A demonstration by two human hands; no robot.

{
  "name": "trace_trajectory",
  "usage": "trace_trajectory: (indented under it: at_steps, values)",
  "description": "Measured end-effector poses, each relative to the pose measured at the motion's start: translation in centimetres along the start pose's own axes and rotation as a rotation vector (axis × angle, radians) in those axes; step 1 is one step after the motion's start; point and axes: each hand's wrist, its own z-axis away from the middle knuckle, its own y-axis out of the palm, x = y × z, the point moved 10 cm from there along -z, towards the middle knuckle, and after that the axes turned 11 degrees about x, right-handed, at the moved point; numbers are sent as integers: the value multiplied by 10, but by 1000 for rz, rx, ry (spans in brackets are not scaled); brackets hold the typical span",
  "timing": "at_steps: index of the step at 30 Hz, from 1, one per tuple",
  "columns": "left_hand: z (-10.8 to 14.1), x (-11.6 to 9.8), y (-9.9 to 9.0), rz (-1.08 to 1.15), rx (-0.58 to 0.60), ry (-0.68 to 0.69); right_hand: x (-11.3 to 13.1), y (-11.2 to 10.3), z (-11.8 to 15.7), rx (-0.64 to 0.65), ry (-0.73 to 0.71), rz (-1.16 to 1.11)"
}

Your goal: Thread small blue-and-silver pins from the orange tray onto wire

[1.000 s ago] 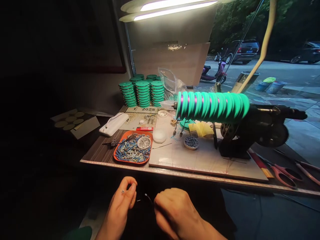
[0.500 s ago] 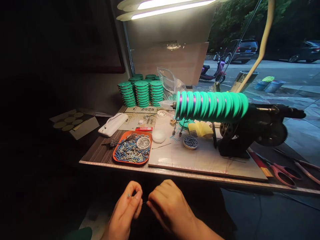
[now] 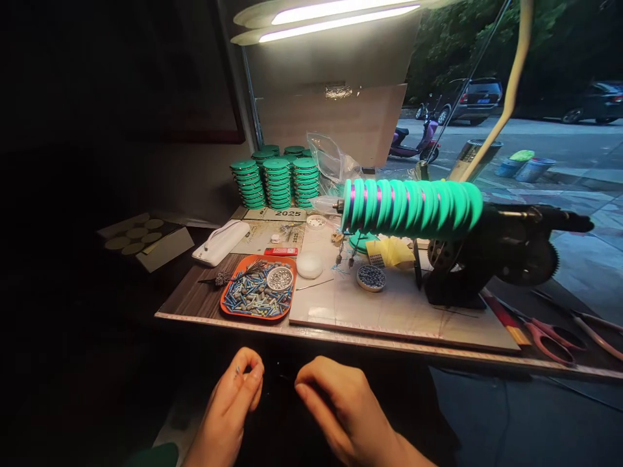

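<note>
Both hands are in front of the table's near edge, below the board. My left hand (image 3: 238, 389) is closed in a pinch; a tiny pale-blue bit shows at its fingers, too small to name. To its right, my right hand (image 3: 341, 399) has thumb and forefinger pressed together, back of the hand up. Whatever those fingertips hold, if anything, is hidden. A gap separates the two hands, with tiny bright specks in it. Nearest them on the table is an orange tray (image 3: 225, 311) of blue and grey tube-like pieces, with a small dish of silvery bits (image 3: 280, 279).
A winding machine (image 3: 506, 246) carries a row of green spools (image 3: 409, 207). Stacked green spools (image 3: 276, 185) stand at the back. A dish of dark beads (image 3: 371, 277), a round white lump (image 3: 309, 264), a white case (image 3: 221, 242) and scissors (image 3: 549, 340) lie around the board (image 3: 365, 318).
My hands have moved apart: the left to the left, the right slightly to the right. The dark thread-like line seen between them no longer shows.
</note>
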Motion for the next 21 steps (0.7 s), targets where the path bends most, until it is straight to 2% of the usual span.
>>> trace_trajectory:
  at_steps: [4,6,10,12,15,18,21]
  values:
    - [-1,3,12,63,43,1,4,-3,0,-72,-13,21]
    - [-1,2,15,100,55,-9,11,-6,3,-127,-74,67]
    - [-4,3,16,139,36,-27,26,-23,17,-354,-221,108]
    - [-6,6,16,153,34,-41,26,-26,20,-390,-233,98]
    - [-5,7,14,121,9,-25,23,-15,13,-266,-200,117]
    - [1,1,9,-19,-67,36,16,1,5,-119,-130,162]
    - [9,-5,4,-202,-177,82,11,9,3,-75,-100,174]
